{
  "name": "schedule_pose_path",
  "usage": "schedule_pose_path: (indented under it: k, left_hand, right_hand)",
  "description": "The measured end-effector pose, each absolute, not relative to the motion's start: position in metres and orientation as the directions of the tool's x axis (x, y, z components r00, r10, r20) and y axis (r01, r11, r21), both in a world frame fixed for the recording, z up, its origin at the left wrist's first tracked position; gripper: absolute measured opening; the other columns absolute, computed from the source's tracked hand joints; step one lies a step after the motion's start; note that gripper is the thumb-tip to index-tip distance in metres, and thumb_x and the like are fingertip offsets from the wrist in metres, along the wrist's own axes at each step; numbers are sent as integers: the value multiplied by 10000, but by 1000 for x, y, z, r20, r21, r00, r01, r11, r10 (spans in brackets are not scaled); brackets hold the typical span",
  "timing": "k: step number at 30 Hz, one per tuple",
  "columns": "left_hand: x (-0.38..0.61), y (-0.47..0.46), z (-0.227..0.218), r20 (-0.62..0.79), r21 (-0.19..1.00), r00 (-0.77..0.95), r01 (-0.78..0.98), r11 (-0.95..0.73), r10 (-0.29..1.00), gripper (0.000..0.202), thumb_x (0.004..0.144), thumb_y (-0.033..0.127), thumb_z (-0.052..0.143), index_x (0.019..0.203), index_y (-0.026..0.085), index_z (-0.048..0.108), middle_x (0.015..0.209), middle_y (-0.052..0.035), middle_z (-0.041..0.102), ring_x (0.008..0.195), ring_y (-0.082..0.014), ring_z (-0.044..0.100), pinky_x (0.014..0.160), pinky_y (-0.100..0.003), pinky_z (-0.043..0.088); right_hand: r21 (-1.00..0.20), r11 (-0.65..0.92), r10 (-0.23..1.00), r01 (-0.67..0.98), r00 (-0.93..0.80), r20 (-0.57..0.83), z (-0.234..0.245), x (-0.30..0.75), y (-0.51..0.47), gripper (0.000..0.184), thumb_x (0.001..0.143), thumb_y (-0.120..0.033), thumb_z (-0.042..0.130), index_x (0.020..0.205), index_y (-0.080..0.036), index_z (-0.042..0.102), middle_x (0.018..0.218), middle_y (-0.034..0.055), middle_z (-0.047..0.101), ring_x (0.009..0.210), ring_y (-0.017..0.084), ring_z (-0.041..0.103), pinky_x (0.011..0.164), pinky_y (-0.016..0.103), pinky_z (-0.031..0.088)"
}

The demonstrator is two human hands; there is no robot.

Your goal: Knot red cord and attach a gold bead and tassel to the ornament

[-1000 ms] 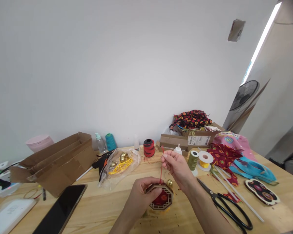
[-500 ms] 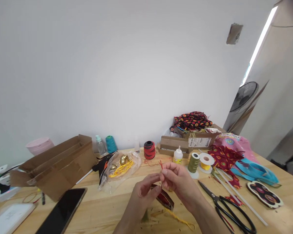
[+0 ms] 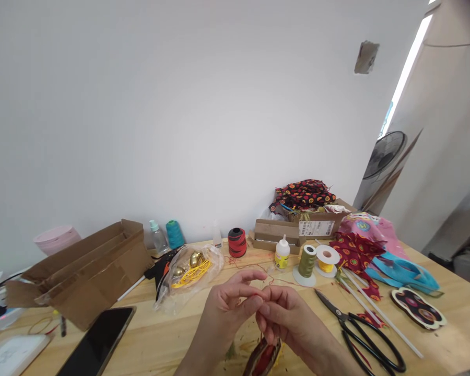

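My left hand (image 3: 229,305) and my right hand (image 3: 288,318) meet over the wooden table (image 3: 160,334), fingertips pinched together on a thin red thread (image 3: 263,284). A red and wood octagonal ornament (image 3: 264,357) hangs tilted just below the hands, partly hidden by my right hand. The thread trails back toward a red and black thread spool (image 3: 237,242) at the rear of the table.
Black scissors (image 3: 360,329) and white rods (image 3: 379,313) lie right of my hands. A glue bottle (image 3: 282,253), green spool (image 3: 307,261) and yellow spool (image 3: 326,259) stand behind. A plastic bag with gold bells (image 3: 190,266), cardboard box (image 3: 82,269) and phone (image 3: 97,342) sit left.
The ornament was lifted off the table and tipped on edge. My right hand came down from holding the thread high and joined my left hand on the thread in front of me.
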State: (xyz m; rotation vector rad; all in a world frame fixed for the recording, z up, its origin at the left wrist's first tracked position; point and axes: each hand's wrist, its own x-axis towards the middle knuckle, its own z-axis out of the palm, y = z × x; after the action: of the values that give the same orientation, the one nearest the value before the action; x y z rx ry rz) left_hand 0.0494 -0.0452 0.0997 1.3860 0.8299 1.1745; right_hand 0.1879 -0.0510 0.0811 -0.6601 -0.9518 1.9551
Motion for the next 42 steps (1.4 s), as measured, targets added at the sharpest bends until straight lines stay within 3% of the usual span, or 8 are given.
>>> schedule_pose_path:
  k: [6,9,13,19,30,36,39,42]
  left_hand:
    - [52,-46,95,178,969,172,-200,-142,969,58,539,214,746,512,212,694,948,-64,656,1010,-249,524,939,-414,311]
    - [52,-47,95,151,982,182,-138,-127,972,99,551,243,737,488,201,674,989,-72,653,1018,-266,522,943,-443,296]
    - [50,-55,93,168,984,246,11,-176,955,113,645,290,662,562,219,689,981,-82,672,1065,-279,487,922,-449,321]
    - [44,-72,65,190,965,239,131,-226,952,142,699,329,599,659,261,717,926,-71,691,1030,-266,511,932,-419,334]
    - [62,-60,48,24,997,0,-72,-24,1000,144,500,257,744,415,202,641,976,-83,656,1019,-293,515,933,-421,328]
    - [76,-46,38,-28,985,58,-167,37,998,128,590,294,694,515,195,665,1019,-73,655,1026,-254,527,925,-376,348]
    - [78,-31,23,16,999,53,-32,-14,998,188,670,329,610,771,193,690,1070,-82,629,1030,-241,525,893,-363,385]
    - [80,-14,5,107,904,119,402,-147,987,403,613,264,647,1008,192,615,1105,-85,595,1013,-237,517,891,-360,378]
  right_hand:
    - [-814,-342,862,-470,-503,-71,72,189,-56,229,617,-331,712,668,-137,602,500,-19,584,354,35,468,370,132,335]
    - [-888,-202,883,-413,-468,17,71,189,-59,241,655,-381,668,736,-154,653,509,-16,578,373,38,435,392,152,318]
    - [-946,51,954,-320,-263,141,55,184,-67,260,679,-424,621,779,-201,711,444,-28,499,429,79,413,456,205,344]
    - [-930,167,981,-326,-39,190,10,167,-83,251,663,-457,608,711,-244,731,491,22,542,493,144,470,480,269,393]
    - [-939,290,956,-184,95,277,11,181,-77,114,693,-302,623,686,-244,721,486,6,509,508,149,456,498,274,362]
    - [-892,443,840,84,308,446,10,187,-71,98,683,-222,613,643,-249,698,493,4,528,545,168,462,584,300,361]
    - [-943,333,857,7,414,306,3,193,-66,68,669,-248,631,649,-225,692,565,12,585,584,174,509,598,288,394]
    - [-968,213,881,-129,455,133,-7,199,-61,119,658,-299,639,664,-192,691,621,16,620,585,164,534,556,257,416]
